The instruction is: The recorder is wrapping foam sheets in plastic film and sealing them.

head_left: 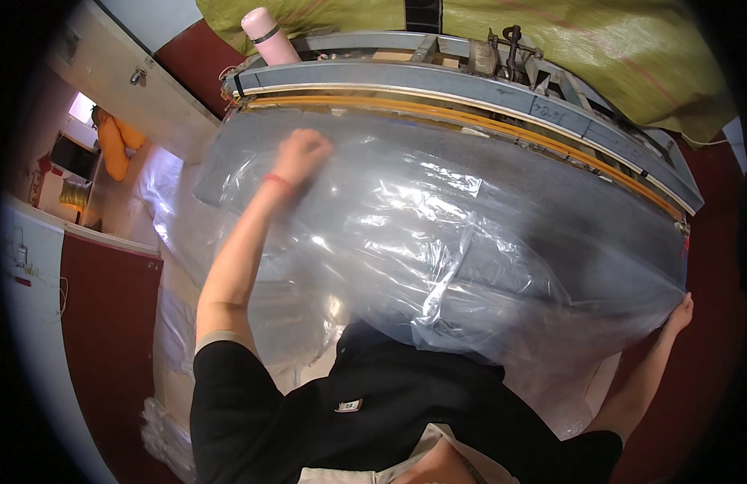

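Metal frame (pixel 333 77) behind, pink bottle (pixel 272 39), clear film (pixel 438 206); left hand (pixel 303 153) curled, hold unclear; right hand (pixel 678 313) pinching film.

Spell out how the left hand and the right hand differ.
The left hand is over the left part of the clear plastic sheet; the right hand holds its right edge. The left hand looks blurred, the right hand sharper. A red band circles the left hand's wrist; the right hand's shows none. Both are bare.

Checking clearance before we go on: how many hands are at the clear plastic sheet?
2: the left hand over the upper left of the clear plastic sheet, and the right hand holding its right edge.
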Demonstrator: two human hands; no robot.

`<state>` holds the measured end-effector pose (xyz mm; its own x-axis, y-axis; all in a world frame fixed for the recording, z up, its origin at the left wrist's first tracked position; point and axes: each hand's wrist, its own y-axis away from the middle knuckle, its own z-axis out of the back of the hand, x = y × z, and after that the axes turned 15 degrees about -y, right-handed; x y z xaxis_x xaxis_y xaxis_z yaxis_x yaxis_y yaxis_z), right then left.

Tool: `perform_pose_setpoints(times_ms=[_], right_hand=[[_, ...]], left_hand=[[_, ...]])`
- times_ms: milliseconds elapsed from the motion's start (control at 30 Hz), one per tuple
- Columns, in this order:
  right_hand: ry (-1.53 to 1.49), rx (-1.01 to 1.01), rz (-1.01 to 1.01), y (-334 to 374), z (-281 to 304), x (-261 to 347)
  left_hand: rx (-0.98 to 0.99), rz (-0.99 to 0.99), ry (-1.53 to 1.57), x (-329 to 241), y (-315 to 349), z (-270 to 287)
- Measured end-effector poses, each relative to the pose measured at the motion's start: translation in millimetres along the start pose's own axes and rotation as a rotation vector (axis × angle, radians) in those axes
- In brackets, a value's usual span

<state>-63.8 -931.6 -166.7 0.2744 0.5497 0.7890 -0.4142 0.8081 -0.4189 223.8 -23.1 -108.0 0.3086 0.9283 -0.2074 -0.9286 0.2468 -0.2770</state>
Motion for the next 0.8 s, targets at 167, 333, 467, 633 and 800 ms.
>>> perform_pose_setpoints(times_ms=[167,333,467,633,800], right_hand=[[-0.634,0.042,-0.288,6.4,32.9,-11.0],[-0.9,0.01,-0.395,29.9,71.2,20.5],[-0.892,0.017,-0.366,27.8,97.3,1.8],[-0.898,0.042,-0.362,26.4,78.2,-18.1],[-0.99,0.009,-0.446,-54.8,67.7,-43.4]], left_hand=[[-0.17,-0.01,-0.008,-15.6,-6.3,-15.6],[-0.245,0.07,-0.069,-24.7,-4.8,-23.4],[-0.279,0.139,-0.086,-41.3,-6.9,-22.8],[-0.218,-0.055,-0.137,-37.9,-9.9,-14.3],[-0.277,0.178,0.106,-36.1,-42.4,-26.6]])
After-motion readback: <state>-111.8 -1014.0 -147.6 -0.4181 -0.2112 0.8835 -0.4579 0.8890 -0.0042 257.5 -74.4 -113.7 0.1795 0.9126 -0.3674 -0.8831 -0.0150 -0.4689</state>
